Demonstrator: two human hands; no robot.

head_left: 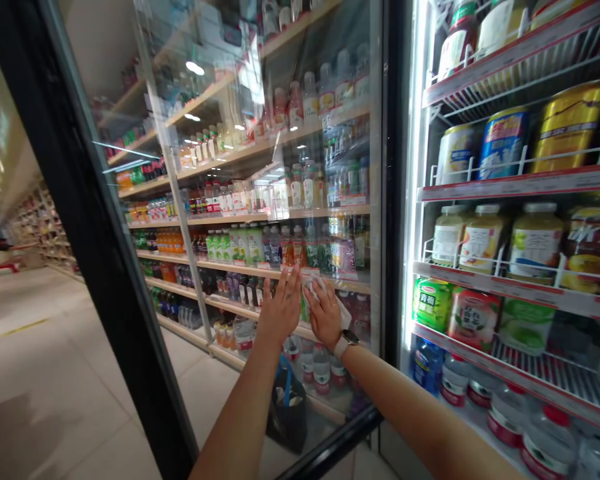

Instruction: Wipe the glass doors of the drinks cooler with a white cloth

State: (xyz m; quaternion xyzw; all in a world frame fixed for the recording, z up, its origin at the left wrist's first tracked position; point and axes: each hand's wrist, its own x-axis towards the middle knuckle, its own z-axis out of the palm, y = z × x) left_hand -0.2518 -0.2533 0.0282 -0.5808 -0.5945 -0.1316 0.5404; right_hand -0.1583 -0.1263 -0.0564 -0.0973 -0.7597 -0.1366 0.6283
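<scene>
Both arms reach forward to the glass door of a drinks cooler, which stands swung open. My left hand lies against the pane with its fingers stretched upward and nothing in it. Just to its right, my right hand presses a crumpled white cloth to the glass. Part of the cloth sticks out beside the fingers, and the rest is under the palm. A watch with a pale strap sits on my right wrist.
The lit cooler on the right holds bottles and cans on wire shelves. A dark door frame slants down at left. Shelves of drinks show through the glass. A dark bag-like container with something blue stands low behind the pane.
</scene>
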